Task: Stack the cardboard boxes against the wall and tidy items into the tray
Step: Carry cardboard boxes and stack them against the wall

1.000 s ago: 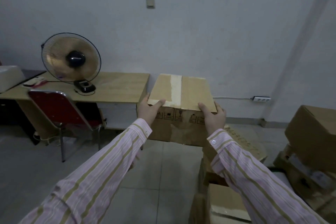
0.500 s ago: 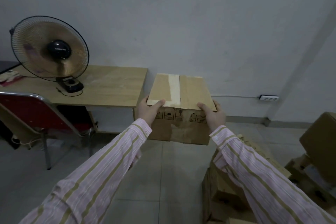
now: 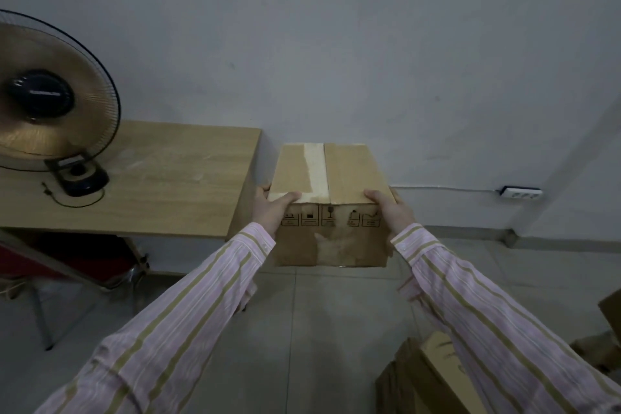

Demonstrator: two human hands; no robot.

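Taped brown cardboard box [image 3: 331, 205] held in mid-air before the grey wall [image 3: 336, 44], just right of the light wooden desk [image 3: 161, 185]. Left hand [image 3: 270, 212] and right hand [image 3: 391, 212] each grip a near upper corner, thumbs curled over the top edge. Black desk fan [image 3: 50, 111] stands on the desk

Desk [image 3: 174, 178]: wooden top, set against the wall.
On desk: fan [image 3: 50, 104] at left, cord [image 3: 72, 200] looped by its base.
Floor [image 3: 319, 329]: tiled.
On floor: chair [image 3: 40, 262] at left, boxes [image 3: 426, 380] at right.
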